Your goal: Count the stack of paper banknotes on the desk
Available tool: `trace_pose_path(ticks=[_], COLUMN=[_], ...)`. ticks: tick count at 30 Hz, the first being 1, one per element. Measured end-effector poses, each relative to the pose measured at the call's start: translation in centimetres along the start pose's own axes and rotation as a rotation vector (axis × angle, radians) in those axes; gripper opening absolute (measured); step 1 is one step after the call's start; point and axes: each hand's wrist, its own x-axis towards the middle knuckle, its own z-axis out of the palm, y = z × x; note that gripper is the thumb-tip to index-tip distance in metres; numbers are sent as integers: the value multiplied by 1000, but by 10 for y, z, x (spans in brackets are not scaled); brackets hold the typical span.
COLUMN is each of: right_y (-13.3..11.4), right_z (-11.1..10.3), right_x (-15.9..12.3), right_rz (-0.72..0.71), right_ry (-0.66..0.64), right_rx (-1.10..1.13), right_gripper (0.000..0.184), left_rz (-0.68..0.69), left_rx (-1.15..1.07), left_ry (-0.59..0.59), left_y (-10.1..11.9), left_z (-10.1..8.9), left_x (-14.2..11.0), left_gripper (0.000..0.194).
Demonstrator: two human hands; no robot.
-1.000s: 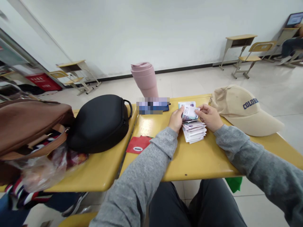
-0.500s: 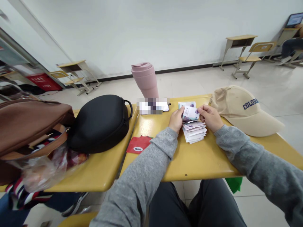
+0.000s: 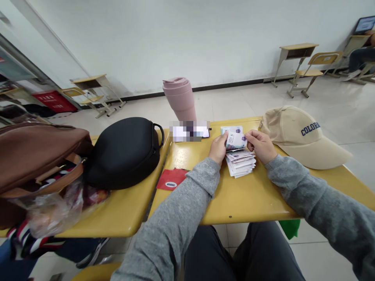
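Observation:
My left hand point(image 3: 218, 148) and my right hand point(image 3: 260, 145) both pinch a wad of banknotes point(image 3: 235, 139) held just above the yellow desk point(image 3: 246, 195). The left thumb presses on the top note while the right fingers lift its right edge. Under the hands a fanned pile of more notes point(image 3: 241, 162) lies flat on the desk. A greenish note point(image 3: 231, 129) shows behind the held wad.
A beige cap point(image 3: 301, 134) lies to the right of the hands. A pink cup point(image 3: 180, 97) and a phone point(image 3: 190, 132) stand behind them. A red packet point(image 3: 171, 179), a black case point(image 3: 124, 152) and a brown bag point(image 3: 38, 156) lie to the left.
The top note of the held wad has been lifted and shifted slightly by my right fingers. The arms and the pile on the desk have stayed in place.

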Motion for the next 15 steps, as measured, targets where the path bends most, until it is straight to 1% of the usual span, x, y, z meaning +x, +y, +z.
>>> trace_pose_path(ticks=[5, 15], right_y=[-2, -6], right_z=[1, 4], right_x=[-1, -2], right_rz=[-2, 4], right_ry=[-8, -4], right_rx=[15, 56], right_gripper=[34, 32], left_rz=[8, -14], left_rx=[4, -39], left_ry=[-9, 4], left_y=[-2, 2], left_z=[-1, 2], left_x=[2, -2], left_gripper=[32, 26])
